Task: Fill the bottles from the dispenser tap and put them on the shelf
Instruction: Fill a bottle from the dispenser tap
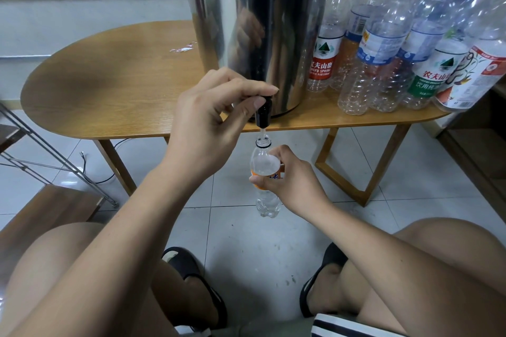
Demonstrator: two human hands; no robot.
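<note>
A tall steel dispenser (257,16) stands at the front edge of a wooden table (109,85). Its black tap (263,113) juts over the edge, and my left hand (210,117) pinches the tap's top between thumb and fingers. Directly under the spout my right hand (290,180) grips a clear bottle with an orange label (264,164), upright and uncapped. A thin stream of water runs from the tap into the bottle's neck. Water stands high inside the bottle.
Several empty capped plastic bottles (405,44) crowd the table to the right of the dispenser. A metal-framed shelf with a wooden board (46,208) is at the lower left. My knees and sandalled feet are below, over a tiled floor (246,249).
</note>
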